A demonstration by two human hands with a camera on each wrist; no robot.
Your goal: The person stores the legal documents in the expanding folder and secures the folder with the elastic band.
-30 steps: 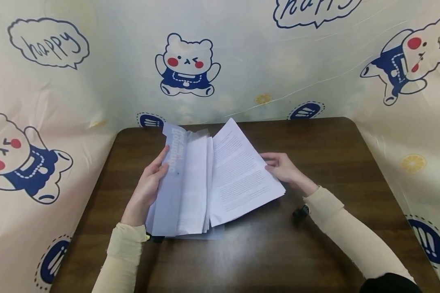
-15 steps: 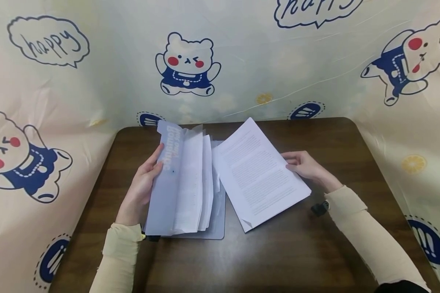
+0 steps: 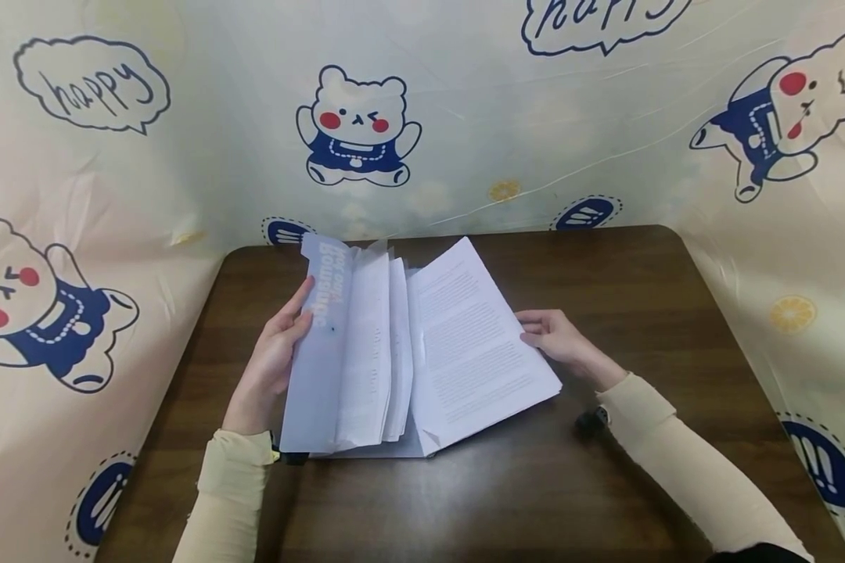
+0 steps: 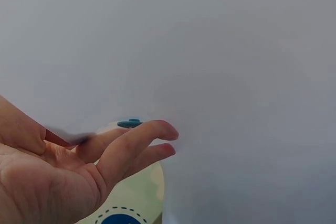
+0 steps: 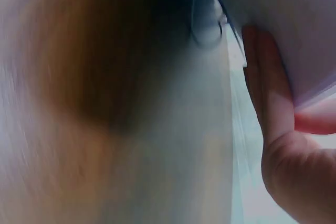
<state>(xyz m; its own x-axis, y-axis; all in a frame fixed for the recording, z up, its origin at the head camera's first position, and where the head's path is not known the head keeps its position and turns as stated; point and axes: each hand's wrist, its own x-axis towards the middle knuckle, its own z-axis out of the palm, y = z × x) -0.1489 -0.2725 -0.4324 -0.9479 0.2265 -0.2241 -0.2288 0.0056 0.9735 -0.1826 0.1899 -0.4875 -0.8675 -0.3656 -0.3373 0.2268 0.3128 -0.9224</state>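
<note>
A blue-grey translucent plastic folder [image 3: 311, 375] with pale lettering lies open in the middle of the table. My left hand [image 3: 273, 353] holds its raised cover at the left edge, thumb on top. Inside the cover stand several white sheets [image 3: 363, 367] in clear sleeves. At the right edge of a stack of printed paper [image 3: 468, 336], my right hand [image 3: 562, 342] pinches the sheets between thumb and fingers. The stack slants over the folder's right part, one lower corner folded. In the right wrist view, straight fingers [image 5: 268, 82] of that hand lie along the underside of the paper.
The brown wooden table [image 3: 507, 485] has a rounded far edge. Behind and beside it hangs a curtain [image 3: 465, 102] printed with cartoon bears. Dark wrist devices sit at both cuffs, the right one [image 3: 591, 421] low over the table.
The paper stack first moved right, off the folder, then came back left to overlap it, carried by my right hand. My left hand shifted slightly left with the cover.
</note>
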